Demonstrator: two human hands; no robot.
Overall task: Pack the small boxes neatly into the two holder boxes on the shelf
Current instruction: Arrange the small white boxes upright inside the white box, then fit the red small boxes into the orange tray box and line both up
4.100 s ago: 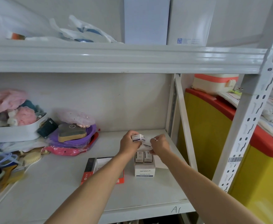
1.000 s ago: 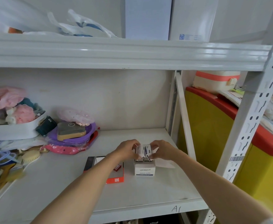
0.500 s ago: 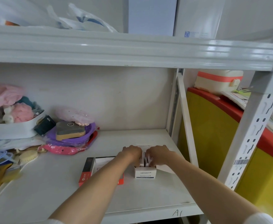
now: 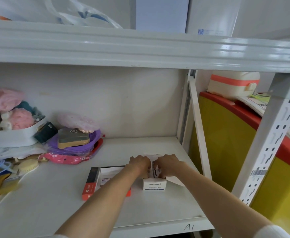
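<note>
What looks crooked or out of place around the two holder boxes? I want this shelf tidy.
The white paper-clip holder box has its side flap splayed open to the right. The red-edged holder box beside it sits at a slight angle to the shelf edge. Both hands cover the small boxes, so their alignment is hidden.

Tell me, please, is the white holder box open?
Open: the white holder box has its flap folded out rightward, with both hands inside its top.
</note>
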